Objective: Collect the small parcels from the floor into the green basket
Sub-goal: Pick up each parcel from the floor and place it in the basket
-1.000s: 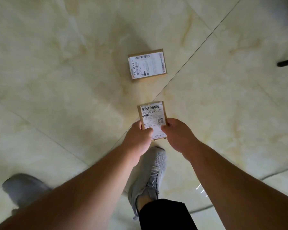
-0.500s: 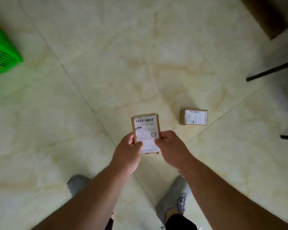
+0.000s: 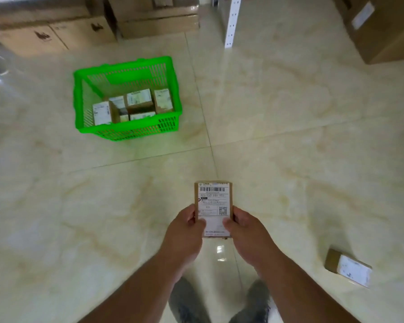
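Parcel (image 3: 213,206) between both hands, above floor (image 3: 289,136)

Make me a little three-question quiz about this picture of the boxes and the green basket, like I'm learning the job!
1. True or false: both hands, the left hand and the right hand, hold the held parcel.
2. Where does the green basket stand? A: ahead and to the left of the hands. B: behind the person's shoes. C: on top of the big cartons.
3. Fill in: one loose parcel lies on the ____, to the right of the hands.

Key: 1 true. 2 A. 3 floor.
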Motion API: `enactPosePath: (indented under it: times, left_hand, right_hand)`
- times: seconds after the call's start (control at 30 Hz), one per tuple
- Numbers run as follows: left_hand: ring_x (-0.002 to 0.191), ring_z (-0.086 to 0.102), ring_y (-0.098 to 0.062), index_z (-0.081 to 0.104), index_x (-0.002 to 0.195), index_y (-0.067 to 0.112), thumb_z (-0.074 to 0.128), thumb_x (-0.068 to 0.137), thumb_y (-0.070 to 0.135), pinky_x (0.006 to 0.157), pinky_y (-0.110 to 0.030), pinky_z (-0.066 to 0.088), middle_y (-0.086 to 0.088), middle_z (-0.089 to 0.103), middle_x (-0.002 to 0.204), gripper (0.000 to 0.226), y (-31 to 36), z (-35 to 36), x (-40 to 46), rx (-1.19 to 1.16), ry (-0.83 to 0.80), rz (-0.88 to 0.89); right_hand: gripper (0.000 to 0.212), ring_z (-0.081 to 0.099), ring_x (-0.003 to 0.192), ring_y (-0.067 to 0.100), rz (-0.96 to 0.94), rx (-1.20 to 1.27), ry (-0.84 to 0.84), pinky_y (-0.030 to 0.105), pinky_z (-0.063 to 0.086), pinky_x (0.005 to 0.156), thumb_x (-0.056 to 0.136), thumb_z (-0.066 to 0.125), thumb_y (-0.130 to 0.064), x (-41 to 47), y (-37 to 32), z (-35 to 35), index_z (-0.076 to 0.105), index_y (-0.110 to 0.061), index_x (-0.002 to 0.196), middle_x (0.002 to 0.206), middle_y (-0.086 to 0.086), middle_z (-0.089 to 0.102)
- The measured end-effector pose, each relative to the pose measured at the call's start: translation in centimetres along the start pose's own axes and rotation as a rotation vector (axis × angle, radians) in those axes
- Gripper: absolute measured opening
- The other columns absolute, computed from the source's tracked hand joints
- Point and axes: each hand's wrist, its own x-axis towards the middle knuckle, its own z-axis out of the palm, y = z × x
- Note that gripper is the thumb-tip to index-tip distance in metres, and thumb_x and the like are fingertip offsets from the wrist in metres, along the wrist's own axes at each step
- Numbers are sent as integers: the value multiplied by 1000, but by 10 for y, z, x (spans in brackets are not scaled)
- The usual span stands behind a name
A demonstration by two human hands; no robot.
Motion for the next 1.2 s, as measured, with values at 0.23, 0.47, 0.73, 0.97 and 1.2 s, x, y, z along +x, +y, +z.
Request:
enactPosePath:
  times: [0.23, 0.47, 0.73, 0.97, 1.2]
  left_hand:
    - [109, 70, -6, 70, 120, 42, 48, 92, 11, 97, -31, 54, 21, 76, 113, 47, 29, -77, 33, -118, 136, -48]
    - [103, 70, 2, 70, 119, 38, 48, 95, 6, 79, -16, 48, 22, 77, 109, 46, 74, -114, 79, -117, 186, -77]
    - [104, 70, 3, 69, 123, 39, 51, 96, 12, 90, -23, 52, 21, 76, 113, 43, 96, -159, 132, -143, 212, -93]
    - [107, 69, -1, 69, 126, 34, 52, 96, 14, 97, -30, 52, 19, 76, 114, 40, 103, -226, 174, -181, 189, -100]
    - [105, 70, 0, 67, 127, 39, 51, 93, 18, 92, -27, 52, 21, 76, 113, 43, 113, -313, 206, -166, 106, -78]
  right_hand:
    - [38, 65, 113, 10, -57, -46, -89, 36, 53, 101, 96, 48, -28, 61, -77, 35, 63, -40, 129, 122, -17, 71]
    - [35, 64, 112, 6, -51, -46, -161, 23, 51, 92, 101, 47, -26, 118, -135, 33, 62, -39, 129, 122, -19, 70]
    - [33, 64, 110, 8, -58, -157, -177, 29, 52, 96, 101, 47, -27, 178, -192, 42, 62, -36, 130, 123, -17, 70]
    - [35, 65, 112, 11, -28, -155, -140, 35, 51, 101, 101, 47, -26, 217, -243, 85, 63, -35, 130, 123, -15, 70]
    - [38, 64, 115, 16, 35, -183, -83, 41, 50, 102, 96, 51, -31, 249, -301, 144, 59, -30, 133, 129, -11, 69]
